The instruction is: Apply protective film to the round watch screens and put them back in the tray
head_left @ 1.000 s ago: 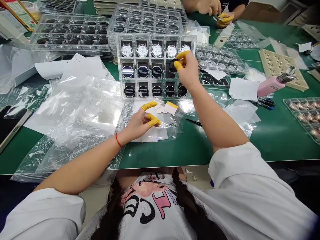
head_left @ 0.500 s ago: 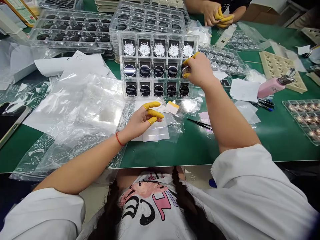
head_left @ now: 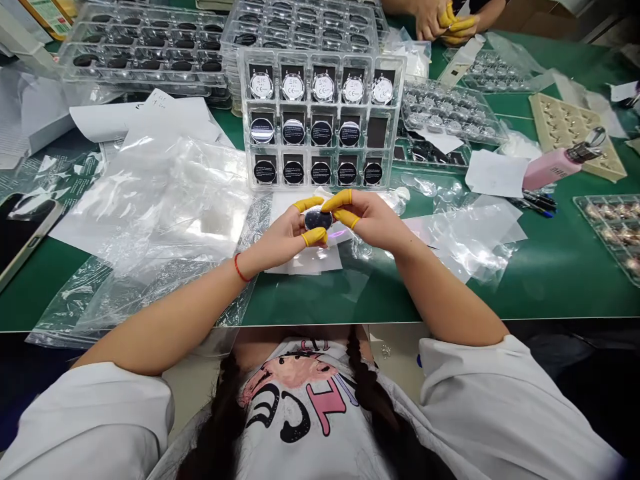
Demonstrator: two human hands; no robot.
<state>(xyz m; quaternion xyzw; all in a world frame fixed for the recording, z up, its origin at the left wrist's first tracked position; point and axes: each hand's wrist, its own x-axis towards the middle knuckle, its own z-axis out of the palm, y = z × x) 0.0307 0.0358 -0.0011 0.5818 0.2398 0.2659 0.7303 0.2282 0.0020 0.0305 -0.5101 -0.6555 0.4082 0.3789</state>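
Observation:
A round, black-faced watch case (head_left: 318, 220) is held between both hands above the papers. My left hand (head_left: 287, 239), with yellow finger cots and a red bracelet, pinches it from the left and below. My right hand (head_left: 373, 219), also in yellow finger cots, grips its upper right edge with closed fingers. Behind them a clear plastic tray (head_left: 323, 149) leans upright against stacked trays. Its top row shows silver case backs marked CE, and its lower rows show black faces. The middle row's right-end compartment shows only a black card (head_left: 377, 132).
Clear plastic bags (head_left: 195, 200) and papers cover the left side. Stacked trays (head_left: 145, 57) stand at the back left. A pink bottle (head_left: 555, 165), pens (head_left: 537, 202) and a beige tray (head_left: 575, 137) lie to the right. A co-worker's hands (head_left: 450, 25) are at the back.
My right hand has come from the tray's middle row down to my left hand, bringing the watch case out of its compartment. My left hand has closed on it. The view has shifted slightly.

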